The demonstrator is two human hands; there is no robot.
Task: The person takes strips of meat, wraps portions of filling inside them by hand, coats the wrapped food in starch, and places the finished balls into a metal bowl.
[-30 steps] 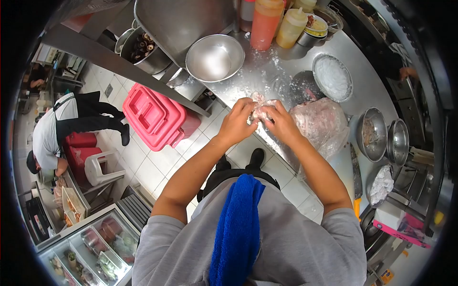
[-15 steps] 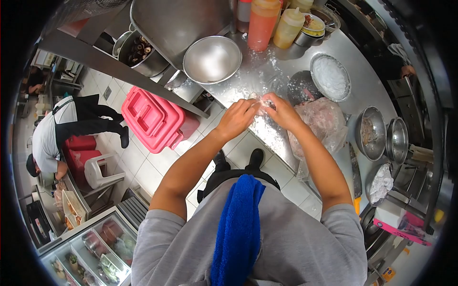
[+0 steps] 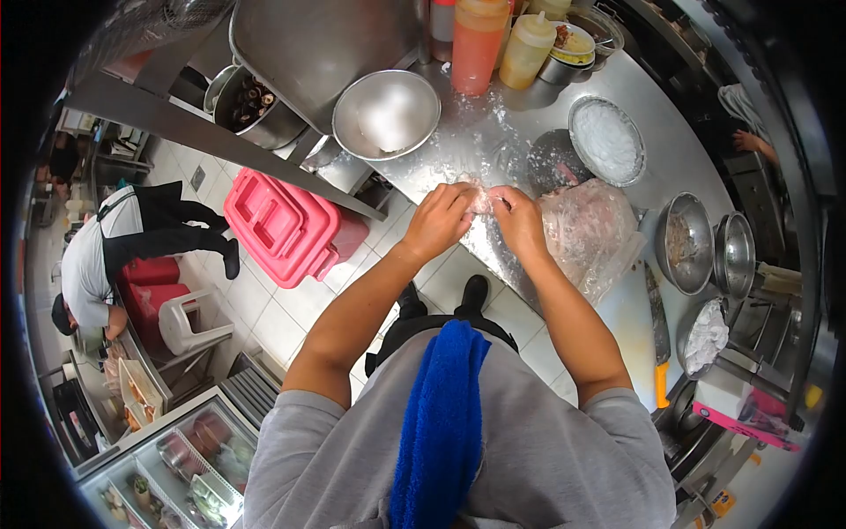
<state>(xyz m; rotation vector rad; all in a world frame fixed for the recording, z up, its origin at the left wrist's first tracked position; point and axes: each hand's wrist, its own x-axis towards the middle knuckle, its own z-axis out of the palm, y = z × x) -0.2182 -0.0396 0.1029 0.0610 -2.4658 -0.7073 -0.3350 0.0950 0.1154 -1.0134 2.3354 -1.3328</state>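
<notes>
Over the front edge of the steel counter (image 3: 493, 132), my left hand (image 3: 439, 220) and my right hand (image 3: 522, 222) meet with fingers closed. Pinched between them is a small floured pale-pink piece (image 3: 480, 203) that looks like raw meat; the fingers partly cover it. Beside my right hand lies a clear plastic bag (image 3: 592, 231) with pink contents. Just behind it are a dark round patch (image 3: 557, 159) dusted with white powder and a bowl of white powder (image 3: 606, 141). A shiny metal bowl (image 3: 386, 115) stands to the left.
Squeeze bottles (image 3: 480, 44) line the back. At right are a knife (image 3: 656, 309) with an orange handle and metal bowls (image 3: 687, 242). A pink lidded bin (image 3: 278, 225) stands on the floor at left. Another person (image 3: 110, 234) bends over a counter farther left.
My hands have shifted slightly apart, and more of the floured piece shows between them. Farther left, the other person remains bent over. A person's hand at far right has moved.
</notes>
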